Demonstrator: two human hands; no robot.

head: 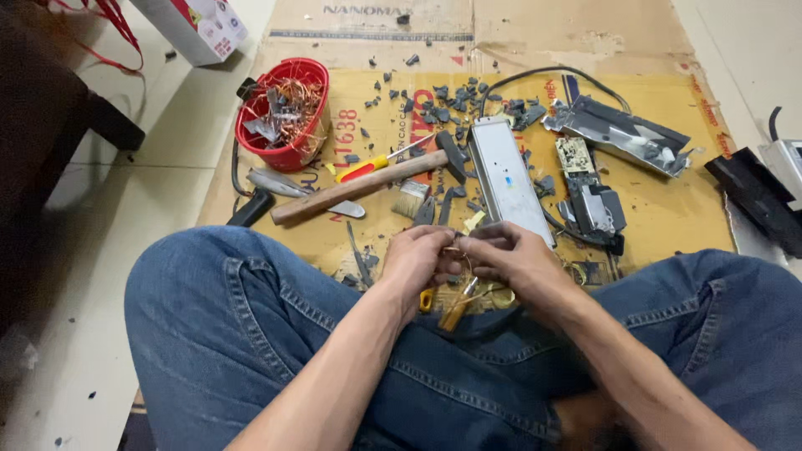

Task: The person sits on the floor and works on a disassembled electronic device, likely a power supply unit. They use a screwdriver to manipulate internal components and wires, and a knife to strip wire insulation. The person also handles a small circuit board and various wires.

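Observation:
I sit cross-legged in blue jeans on flattened cardboard (668, 200). My left hand (418, 259) and my right hand (514, 255) meet in front of me. Both pinch a small part wound with thin copper wire (457, 249); the fingers hide most of it. Just below the hands lie a yellow-handled tool (428, 299) and a small brass-coloured piece (458, 307). A long grey metal casing (505, 175) lies directly beyond my hands.
A wooden-handled hammer (368, 185), a red-and-yellow screwdriver (368, 167) and a small brush (412, 199) lie to the left. A red basket (292, 154) holds copper wire. A circuit board (575, 154), crumpled metal sheet (618, 129) and several dark fragments are scattered around.

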